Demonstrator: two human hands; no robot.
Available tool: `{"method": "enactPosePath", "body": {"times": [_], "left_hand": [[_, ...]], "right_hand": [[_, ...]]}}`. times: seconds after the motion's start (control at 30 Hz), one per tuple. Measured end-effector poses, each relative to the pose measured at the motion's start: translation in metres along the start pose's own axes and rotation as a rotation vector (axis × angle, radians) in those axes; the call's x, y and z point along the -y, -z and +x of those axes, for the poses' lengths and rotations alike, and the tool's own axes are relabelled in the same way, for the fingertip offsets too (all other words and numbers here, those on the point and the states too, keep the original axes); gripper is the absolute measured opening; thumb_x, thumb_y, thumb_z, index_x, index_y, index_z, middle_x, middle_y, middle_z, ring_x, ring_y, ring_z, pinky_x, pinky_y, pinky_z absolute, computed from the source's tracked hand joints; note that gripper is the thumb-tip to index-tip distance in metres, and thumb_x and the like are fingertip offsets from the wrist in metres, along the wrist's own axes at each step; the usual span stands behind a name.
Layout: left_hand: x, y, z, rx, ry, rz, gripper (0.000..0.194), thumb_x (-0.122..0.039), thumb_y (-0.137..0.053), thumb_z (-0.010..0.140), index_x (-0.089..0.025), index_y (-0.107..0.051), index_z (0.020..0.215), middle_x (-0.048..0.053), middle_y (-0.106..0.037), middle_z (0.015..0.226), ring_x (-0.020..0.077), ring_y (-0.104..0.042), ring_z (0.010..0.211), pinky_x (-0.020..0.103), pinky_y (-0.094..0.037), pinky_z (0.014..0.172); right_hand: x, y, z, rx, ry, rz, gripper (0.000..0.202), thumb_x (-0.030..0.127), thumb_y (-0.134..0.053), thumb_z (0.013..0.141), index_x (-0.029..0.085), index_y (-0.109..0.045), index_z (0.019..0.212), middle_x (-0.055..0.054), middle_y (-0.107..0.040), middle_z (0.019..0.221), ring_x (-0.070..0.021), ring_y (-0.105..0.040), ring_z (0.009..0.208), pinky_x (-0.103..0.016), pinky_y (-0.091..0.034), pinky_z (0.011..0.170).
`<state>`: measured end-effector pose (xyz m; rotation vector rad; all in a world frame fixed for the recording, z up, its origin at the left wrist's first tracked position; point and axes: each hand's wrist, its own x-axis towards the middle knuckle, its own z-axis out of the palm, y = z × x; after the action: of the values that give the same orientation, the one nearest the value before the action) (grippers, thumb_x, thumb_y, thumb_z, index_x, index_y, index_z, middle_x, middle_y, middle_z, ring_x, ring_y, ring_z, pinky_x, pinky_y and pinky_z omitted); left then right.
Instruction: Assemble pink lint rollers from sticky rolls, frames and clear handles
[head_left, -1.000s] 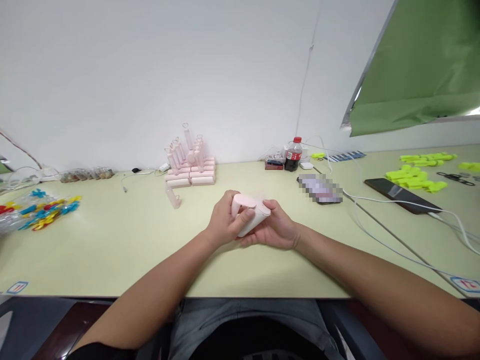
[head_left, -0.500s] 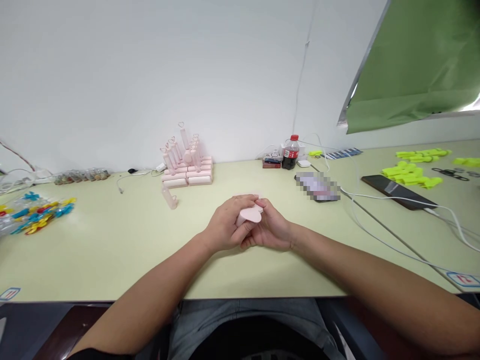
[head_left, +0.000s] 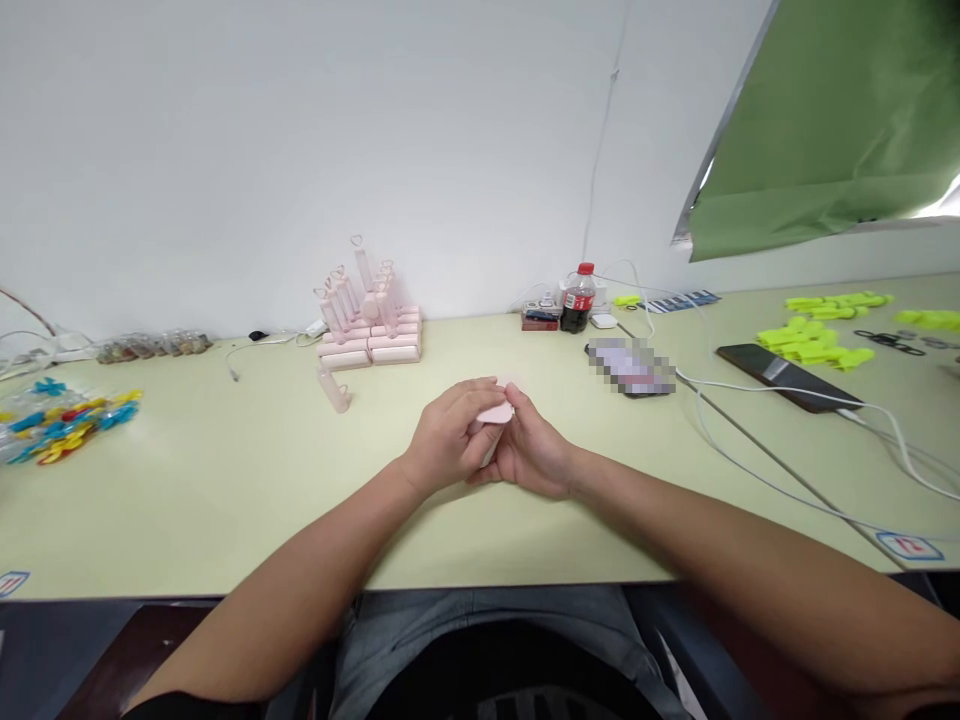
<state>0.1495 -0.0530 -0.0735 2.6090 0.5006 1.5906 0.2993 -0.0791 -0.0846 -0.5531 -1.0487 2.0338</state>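
Note:
In front of me, over the table, both hands meet around a pale pink piece (head_left: 493, 413) with a flat, rounded end. My left hand (head_left: 452, 432) is closed around it, fingers over the top and thumb below. My right hand (head_left: 538, 447) grips from the other side, its thumb at the piece's edge and the other fingers partly hidden. Most of the piece is covered by the hands. Beyond them, to the left, a small clear-and-pink tube (head_left: 332, 388) with a loop lies on the table.
Pink boxes (head_left: 395, 354) with several upright looped tubes (head_left: 364, 265) stand by the wall. A cola bottle (head_left: 578, 300), a phone (head_left: 630, 368), a black phone (head_left: 784, 376) and white cables lie right. Colourful pieces (head_left: 75, 420) are left; neon-yellow pieces (head_left: 814, 343) far right.
The pink piece has tilted, so its flat end shows less and more of it is covered by my fingers. Both hands have shifted slightly up and left in view.

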Motion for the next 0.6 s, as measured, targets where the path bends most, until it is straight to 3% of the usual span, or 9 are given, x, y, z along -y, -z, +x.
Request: {"method": "enactPosePath", "body": {"times": [0.1,0.27,0.37,0.6], "left_hand": [[0.000,0.001,0.002,0.008,0.016,-0.030,0.028,-0.011,-0.055,0.083,-0.019,-0.063,0.109,0.010,-0.071,0.108,0.0214,-0.065,0.109,0.039,-0.056,0.092],[0.003,0.009,0.005,0.110,-0.003,-0.028,0.030,-0.016,-0.055,0.084,-0.019,-0.063,0.113,0.011,-0.069,0.114,0.0212,-0.065,0.108,0.038,-0.056,0.092],[0.007,0.013,0.005,0.154,-0.041,0.010,0.029,-0.024,-0.059,0.088,-0.019,-0.062,0.116,0.012,-0.068,0.118,0.0216,-0.065,0.112,0.038,-0.056,0.094],[0.008,0.009,0.003,0.079,-0.150,0.093,0.024,-0.026,-0.057,0.091,-0.018,-0.061,0.114,0.012,-0.071,0.112,0.0209,-0.065,0.111,0.037,-0.056,0.093]], "right_hand": [[-0.002,0.000,0.002,-0.007,0.022,-0.020,0.073,0.074,-0.024,0.091,0.014,-0.063,0.104,-0.009,-0.069,0.075,-0.0194,-0.063,0.069,-0.038,-0.057,0.067],[-0.003,0.004,0.003,-0.082,0.045,-0.081,0.072,0.075,-0.027,0.090,0.015,-0.064,0.106,-0.010,-0.070,0.088,-0.0193,-0.064,0.073,-0.036,-0.057,0.066],[-0.003,0.007,0.002,-0.110,0.038,-0.131,0.075,0.076,-0.028,0.089,0.014,-0.066,0.104,-0.011,-0.070,0.086,-0.0195,-0.063,0.070,-0.038,-0.056,0.066],[-0.008,0.003,0.001,-0.150,0.150,-0.164,0.070,0.079,-0.038,0.084,0.015,-0.066,0.078,-0.009,-0.068,0.072,-0.0199,-0.061,0.072,-0.036,-0.053,0.068]]}}
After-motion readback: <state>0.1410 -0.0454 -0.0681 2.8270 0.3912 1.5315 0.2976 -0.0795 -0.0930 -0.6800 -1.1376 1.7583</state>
